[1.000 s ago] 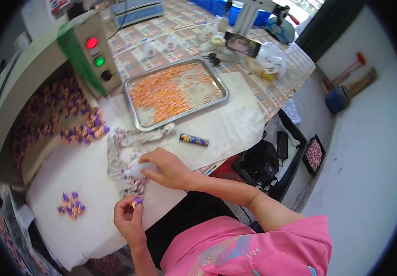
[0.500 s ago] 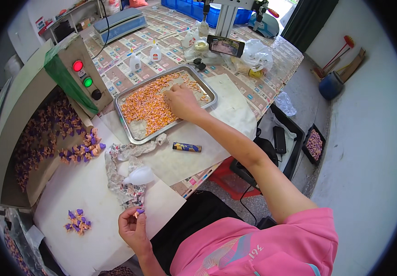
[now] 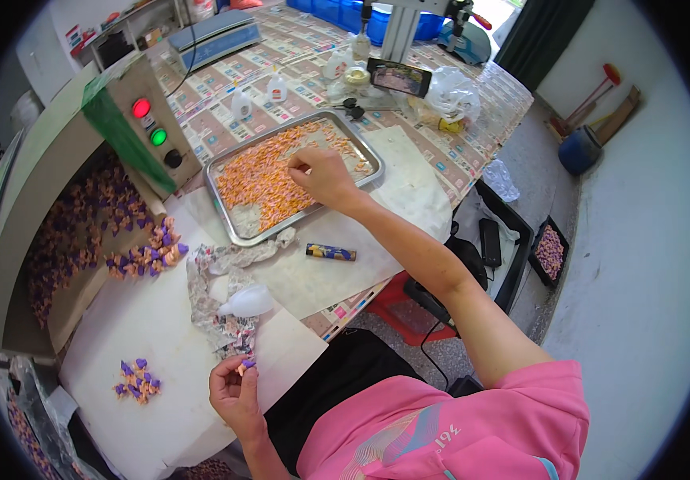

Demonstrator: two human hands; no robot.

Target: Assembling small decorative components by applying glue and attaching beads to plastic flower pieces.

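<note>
Between the thumb and fingers of my left hand [image 3: 235,396] is a small purple and peach plastic figure [image 3: 245,366], near the table's front edge. My right hand [image 3: 327,178] hovers over a metal tray [image 3: 375,166], its fingertips pinched together. Whether a small piece sits in that pinch cannot be made out. Many small orange, pink and white pieces [image 3: 253,182] are spread across the tray. Left of my left hand, a little group of purple and peach figures [image 3: 138,382] lies on white paper. A translucent squeeze bottle [image 3: 247,302] rests on crumpled printed wrapping [image 3: 215,320].
A curved machine [image 3: 1,264] with a red and a green light stands left, more figures [image 3: 149,254] spilling from its opening. A blue and yellow tube [image 3: 330,253] lies before the tray. Beyond are glue bottles [image 3: 241,105], a mounted phone [image 3: 399,78] and plastic bags [image 3: 451,94].
My right hand has lifted a little from the pieces in the tray, its fingers drawn together. My left hand still holds the figure. The whole view has shifted slightly.
</note>
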